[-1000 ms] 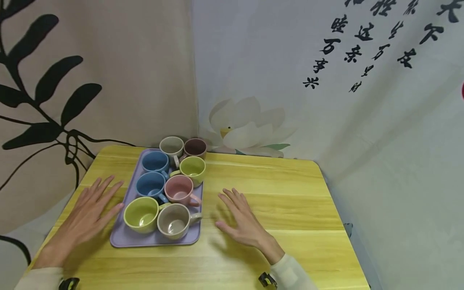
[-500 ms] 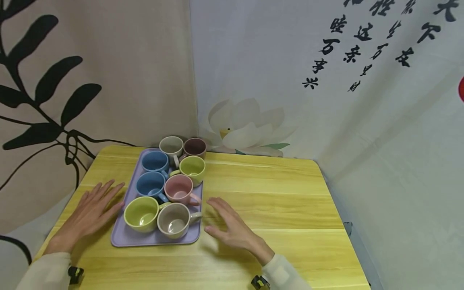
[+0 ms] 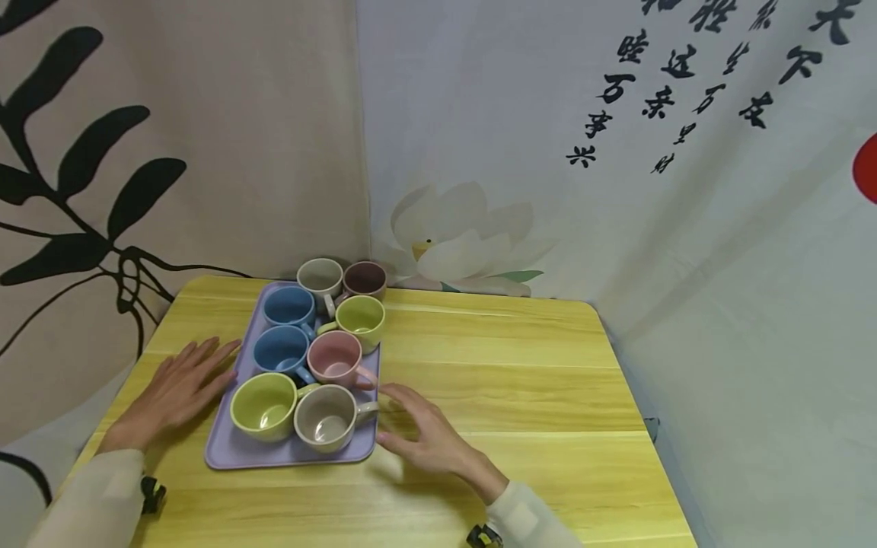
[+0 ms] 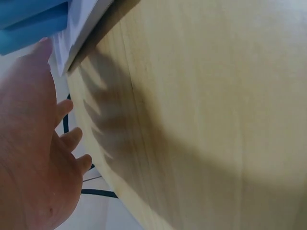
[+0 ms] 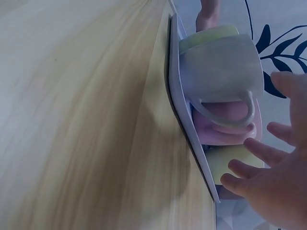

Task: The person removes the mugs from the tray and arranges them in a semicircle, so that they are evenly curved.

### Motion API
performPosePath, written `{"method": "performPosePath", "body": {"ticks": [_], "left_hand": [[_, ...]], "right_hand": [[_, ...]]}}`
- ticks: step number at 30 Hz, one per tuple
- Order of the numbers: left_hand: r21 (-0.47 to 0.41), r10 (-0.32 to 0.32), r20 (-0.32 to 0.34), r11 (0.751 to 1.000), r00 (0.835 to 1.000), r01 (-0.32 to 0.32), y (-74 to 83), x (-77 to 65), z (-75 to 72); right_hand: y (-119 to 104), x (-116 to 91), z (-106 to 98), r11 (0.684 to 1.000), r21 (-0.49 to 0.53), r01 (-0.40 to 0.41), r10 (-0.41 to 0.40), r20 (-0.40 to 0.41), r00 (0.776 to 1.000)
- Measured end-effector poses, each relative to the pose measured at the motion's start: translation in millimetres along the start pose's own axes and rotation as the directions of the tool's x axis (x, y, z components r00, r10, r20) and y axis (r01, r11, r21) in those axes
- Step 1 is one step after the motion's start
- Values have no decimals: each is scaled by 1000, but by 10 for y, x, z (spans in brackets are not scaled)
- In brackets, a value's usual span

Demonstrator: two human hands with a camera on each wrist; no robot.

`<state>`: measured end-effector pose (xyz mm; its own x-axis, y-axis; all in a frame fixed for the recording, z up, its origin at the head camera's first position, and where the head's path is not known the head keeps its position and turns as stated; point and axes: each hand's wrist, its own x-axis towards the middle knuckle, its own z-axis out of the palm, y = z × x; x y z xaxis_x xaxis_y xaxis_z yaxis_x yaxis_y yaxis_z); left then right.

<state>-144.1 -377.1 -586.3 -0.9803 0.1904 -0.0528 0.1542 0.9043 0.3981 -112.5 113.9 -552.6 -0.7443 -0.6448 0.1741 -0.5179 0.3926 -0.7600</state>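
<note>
A lilac tray (image 3: 222,450) holds several mugs in two rows. In the left row stand two blue mugs (image 3: 281,348) and a yellow-green mug (image 3: 263,405); a grey mug (image 3: 325,417), a pink mug (image 3: 335,356), another yellow-green mug (image 3: 361,318) and a brown mug (image 3: 365,280) line the right. My left hand (image 3: 178,392), fingers extended, is at the tray's left edge; contact is unclear. My right hand (image 3: 430,432) is at the right edge near the grey mug's handle, fingers slightly bent. In the right wrist view its fingers (image 5: 266,152) are spread, gripping nothing.
The tray is on the left half of a yellow wood-grain table (image 3: 521,380). A whitish mug (image 3: 320,275) stands at the tray's back. Printed cloth curtains (image 3: 479,114) hang directly behind the table and along its right side.
My right hand has moved left to the tray's right edge. My left hand has shifted slightly right, closer to the tray's left edge. The mugs keep their places on the tray.
</note>
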Motion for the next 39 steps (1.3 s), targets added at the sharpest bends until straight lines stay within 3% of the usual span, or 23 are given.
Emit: {"method": "performPosePath", "body": {"ticks": [12, 19, 29, 39], "left_hand": [[27, -35, 67, 999, 997, 33, -40, 78, 41], [39, -41, 72, 999, 997, 38, -40, 83, 38], [51, -21, 50, 999, 999, 18, -36, 101, 26], [52, -32, 64, 998, 997, 29, -28, 96, 19]], "right_hand": [[-40, 64, 82, 999, 9, 34, -34, -12, 999], [-49, 103, 119, 1000, 24, -17, 17, 22, 1000], [-77, 170, 132, 1000, 14, 10, -10, -1, 1000], [-86, 189, 160, 997, 65, -37, 37, 4, 999]]}}
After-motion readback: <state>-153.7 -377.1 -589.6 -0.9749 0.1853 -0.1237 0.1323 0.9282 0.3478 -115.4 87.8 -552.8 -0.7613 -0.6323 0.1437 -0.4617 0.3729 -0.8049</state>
